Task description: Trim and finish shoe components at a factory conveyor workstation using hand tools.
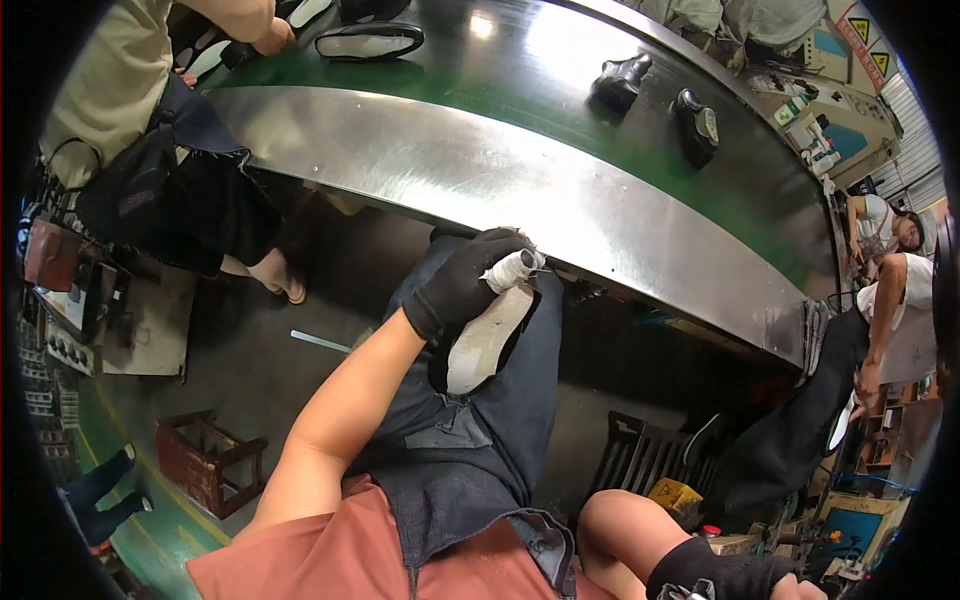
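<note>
My left hand [470,275], in a black glove, is closed around the far end of a dark shoe [490,345] over my lap. The shoe's pale, unfinished sole faces up. Where the fingers curl, a white wrapped cylinder with a round end [510,270] sticks out; I cannot tell whether it belongs to the shoe. At the lower right edge is my right hand [790,585], in a black glove with bare fingertips, partly cut off by the picture's edge. A shiny metal piece [690,590] shows beside its wrist, and what the fingers hold, if anything, is hidden.
A metal-edged bench [420,130] with a green belt curves ahead of my knees, bearing black shoes [620,80]. A co-worker's hand [275,38] is at the far left; other people [890,300] work at right. A wooden stool [210,460] and dark slatted crate [640,455] stand low.
</note>
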`<state>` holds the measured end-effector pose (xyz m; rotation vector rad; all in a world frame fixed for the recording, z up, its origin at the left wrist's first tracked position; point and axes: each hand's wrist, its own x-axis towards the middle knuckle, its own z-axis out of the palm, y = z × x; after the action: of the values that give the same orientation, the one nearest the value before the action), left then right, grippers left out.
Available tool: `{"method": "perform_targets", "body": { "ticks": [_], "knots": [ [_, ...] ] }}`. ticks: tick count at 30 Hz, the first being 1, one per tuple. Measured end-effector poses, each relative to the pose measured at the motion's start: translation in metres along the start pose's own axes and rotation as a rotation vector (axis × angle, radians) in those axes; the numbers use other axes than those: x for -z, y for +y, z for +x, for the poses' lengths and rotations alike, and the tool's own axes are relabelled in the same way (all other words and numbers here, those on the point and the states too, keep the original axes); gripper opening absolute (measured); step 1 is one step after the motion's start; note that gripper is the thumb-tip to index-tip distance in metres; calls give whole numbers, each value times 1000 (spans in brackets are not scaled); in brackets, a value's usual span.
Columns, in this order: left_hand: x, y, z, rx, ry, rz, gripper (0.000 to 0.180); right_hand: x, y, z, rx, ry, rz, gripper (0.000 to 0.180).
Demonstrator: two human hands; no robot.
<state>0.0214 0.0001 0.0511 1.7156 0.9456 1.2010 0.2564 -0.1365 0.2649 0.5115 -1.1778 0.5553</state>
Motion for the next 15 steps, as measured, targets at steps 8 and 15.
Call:
{"method": "perform_targets", "body": {
  "ticks": [8,15],
  "knots": [
    [-4,2,-3,-73,-43,193,35,41,-8,2,-480,4,333,26],
    [12,-19,6,-39,-101,280,29,46,-32,-113,-1447,590,-519,45]
  ]
}}
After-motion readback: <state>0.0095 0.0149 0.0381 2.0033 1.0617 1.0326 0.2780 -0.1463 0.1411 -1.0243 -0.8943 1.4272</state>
